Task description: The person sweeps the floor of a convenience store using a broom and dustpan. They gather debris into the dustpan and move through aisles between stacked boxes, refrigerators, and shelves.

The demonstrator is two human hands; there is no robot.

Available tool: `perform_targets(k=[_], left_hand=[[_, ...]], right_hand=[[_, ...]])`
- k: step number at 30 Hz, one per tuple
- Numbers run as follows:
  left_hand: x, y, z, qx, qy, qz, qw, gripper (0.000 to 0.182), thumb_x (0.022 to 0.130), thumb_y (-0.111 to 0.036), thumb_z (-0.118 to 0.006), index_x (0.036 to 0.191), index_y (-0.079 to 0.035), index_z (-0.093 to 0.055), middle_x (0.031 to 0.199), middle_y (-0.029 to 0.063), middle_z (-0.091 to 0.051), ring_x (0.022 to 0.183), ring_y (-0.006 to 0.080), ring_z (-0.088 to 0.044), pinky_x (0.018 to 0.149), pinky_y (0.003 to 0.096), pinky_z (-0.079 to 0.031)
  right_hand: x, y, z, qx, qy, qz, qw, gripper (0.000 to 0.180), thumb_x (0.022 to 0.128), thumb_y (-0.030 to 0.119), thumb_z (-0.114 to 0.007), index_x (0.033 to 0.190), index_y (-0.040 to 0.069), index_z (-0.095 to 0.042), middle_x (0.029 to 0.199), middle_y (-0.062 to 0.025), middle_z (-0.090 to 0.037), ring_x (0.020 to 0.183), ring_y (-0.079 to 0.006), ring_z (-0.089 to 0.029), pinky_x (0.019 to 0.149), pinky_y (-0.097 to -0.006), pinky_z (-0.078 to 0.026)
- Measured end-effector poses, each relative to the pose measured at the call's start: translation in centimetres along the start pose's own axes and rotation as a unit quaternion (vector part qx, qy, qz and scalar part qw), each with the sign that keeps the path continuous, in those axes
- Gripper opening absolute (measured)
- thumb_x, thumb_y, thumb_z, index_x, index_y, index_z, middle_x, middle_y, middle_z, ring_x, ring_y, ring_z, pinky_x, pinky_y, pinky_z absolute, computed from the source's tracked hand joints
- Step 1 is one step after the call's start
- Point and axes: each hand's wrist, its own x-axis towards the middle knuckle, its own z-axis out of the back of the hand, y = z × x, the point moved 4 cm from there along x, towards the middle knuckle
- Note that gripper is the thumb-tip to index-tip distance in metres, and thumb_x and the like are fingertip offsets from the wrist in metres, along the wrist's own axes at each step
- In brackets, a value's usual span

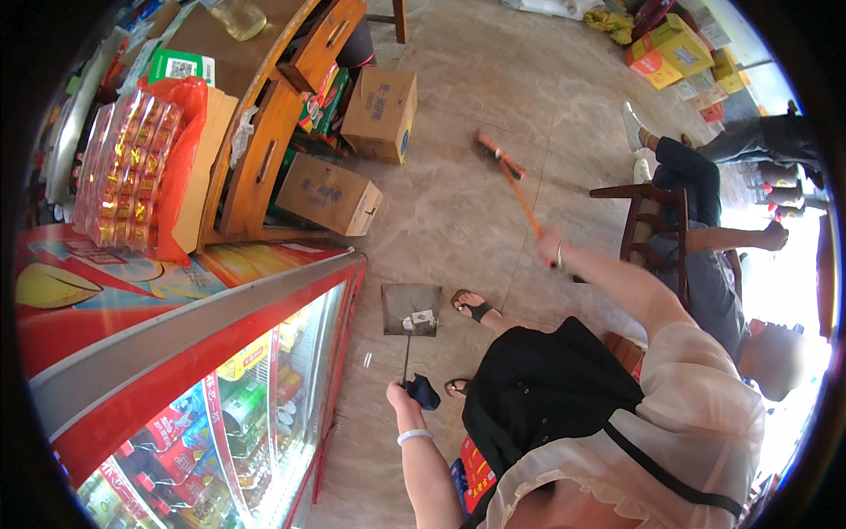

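Observation:
My right hand [550, 248] grips the orange handle of a broom [522, 195]. The broom's head [499, 155], with orange and dark bristles, is out over the tiled floor and slightly blurred. Lower down, my left hand [398, 395] is closed around the thin handle of a metal dustpan [395, 299]. Scraps of white paper [421, 320] lie in the pan. A dark blue cloth-like item [423, 391] hangs beside my left hand; whether I hold it is unclear. The pan is left of my sandalled foot [472, 304].
A lit drinks refrigerator [264, 390] stands at left. Cardboard boxes [380, 109] sit by a wooden counter [258, 152] with an open drawer [327, 40]. A seated person [691, 185] occupies a wooden chair [634, 218] at right. Yellow cartons [674, 49] are stacked at upper right.

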Motion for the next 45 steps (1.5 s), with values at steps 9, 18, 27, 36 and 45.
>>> perform_targets(k=[9, 18, 27, 36, 45], left_hand=[[0.1, -2.1, -2.4, 0.009, -0.037, -0.026, 0.999, 0.012, 0.061, -0.009, -0.039, 0.051, -0.01, -0.033, 0.054, 0.0025, -0.035, 0.049, 0.0163, -0.037, 0.046, 0.0319, -0.031], [-1.9, -2.8, -3.5, 0.073, -0.085, -0.08, 0.991, 0.009, 0.061, -0.01, -0.039, 0.055, -0.005, -0.043, 0.058, 0.0028, -0.042, 0.051, 0.0142, -0.038, 0.046, 0.0306, -0.031], [-1.4, -4.3, -5.6, 0.114, -0.1, -0.109, 0.982, 0.015, 0.064, -0.01, -0.036, 0.059, -0.002, -0.048, 0.06, 0.0065, -0.047, 0.051, 0.0166, -0.043, 0.046, 0.0322, -0.035], [-1.3, -3.1, -2.2, 0.074, -0.099, -0.095, 0.988, 0.009, 0.062, -0.01, -0.038, 0.055, -0.005, -0.04, 0.058, 0.0052, -0.04, 0.053, 0.0168, -0.038, 0.046, 0.0341, -0.031], [-0.4, 1.1, 6.7, 0.035, -0.097, -0.044, 0.994, 0.012, 0.06, -0.009, -0.04, 0.049, -0.007, -0.038, 0.053, 0.0023, -0.036, 0.048, 0.014, -0.033, 0.043, 0.0298, -0.028]], right_hand=[[-19.9, -0.3, -8.2, 0.386, 0.286, -0.151, 0.864, 0.029, 0.081, 0.017, -0.036, 0.11, 0.017, -0.036, 0.052, -0.0015, -0.037, 0.035, -0.0096, -0.036, 0.027, -0.0232, -0.032], [-14.4, 2.9, -3.2, -0.028, 0.084, 0.101, 0.991, 0.028, 0.078, 0.014, -0.037, 0.105, 0.015, -0.043, 0.053, -0.0047, -0.044, 0.037, -0.0134, -0.041, 0.029, -0.026, -0.032], [-11.1, -0.1, -7.8, -0.364, 0.084, 0.242, 0.896, 0.029, 0.075, 0.015, -0.034, 0.1, 0.001, -0.039, 0.071, -0.0206, -0.053, 0.068, -0.0319, -0.054, 0.058, -0.0392, -0.042], [-23.1, -6.7, -3.3, -0.304, 0.27, 0.188, 0.894, 0.038, 0.074, 0.018, -0.043, 0.112, 0.014, -0.036, 0.069, -0.0208, -0.053, 0.065, -0.0349, -0.052, 0.059, -0.041, -0.042], [-14.4, -3.1, -1.8, -0.28, 0.035, 0.295, 0.913, 0.025, 0.073, 0.015, -0.041, 0.095, 0.006, -0.048, 0.067, -0.0196, -0.052, 0.059, -0.034, -0.051, 0.051, -0.0405, -0.039]])
